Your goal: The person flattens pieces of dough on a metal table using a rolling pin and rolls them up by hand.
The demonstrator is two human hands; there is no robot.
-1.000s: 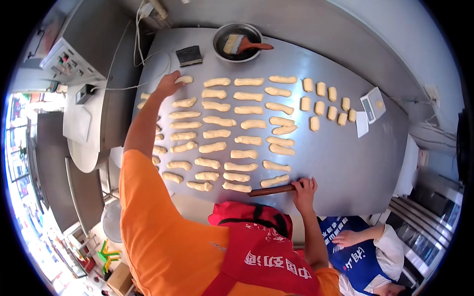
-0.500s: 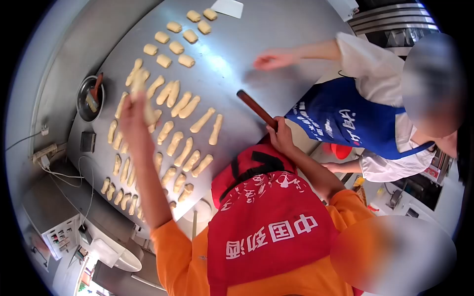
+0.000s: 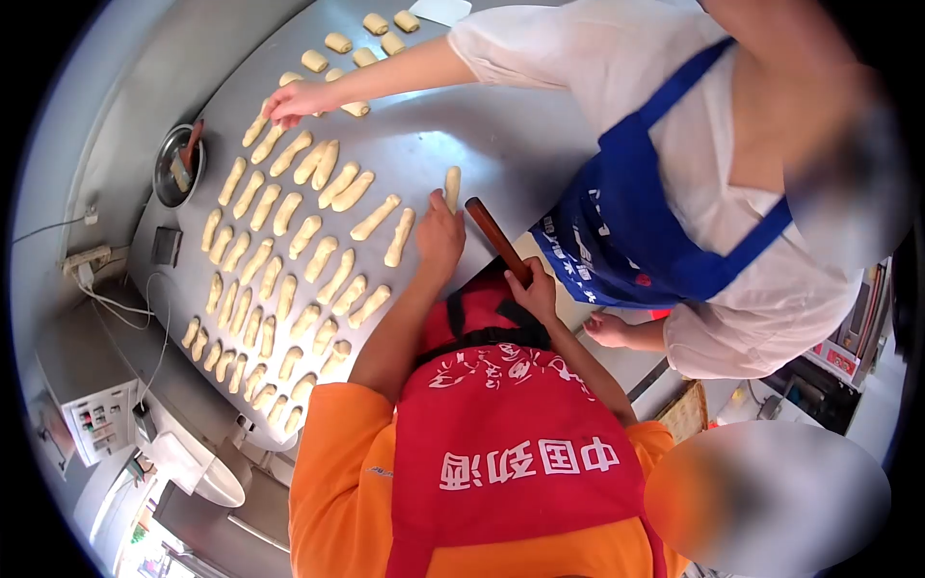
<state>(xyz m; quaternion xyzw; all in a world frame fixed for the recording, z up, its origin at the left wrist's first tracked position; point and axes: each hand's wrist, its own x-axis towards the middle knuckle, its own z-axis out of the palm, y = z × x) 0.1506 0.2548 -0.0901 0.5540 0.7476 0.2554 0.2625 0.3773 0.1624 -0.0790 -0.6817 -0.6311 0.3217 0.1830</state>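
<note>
Pinching a dough strip point(image 3: 453, 181) beside the rolling pin point(image 3: 495, 234) is the left hand point(image 3: 440, 234); I see the right hand point(image 3: 534, 292) gripping the pin.

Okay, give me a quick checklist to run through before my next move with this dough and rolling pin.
1. Rolling pin in the right hand: ok, held near one end.
2. Dough strip within the left hand's reach: ok, right at its fingers.
3. Firm grip on that strip: cannot tell.
4. Table free of other arms: not ok, a co-worker's arm extends over it.
5. Brush in the bowl: ok.
</note>
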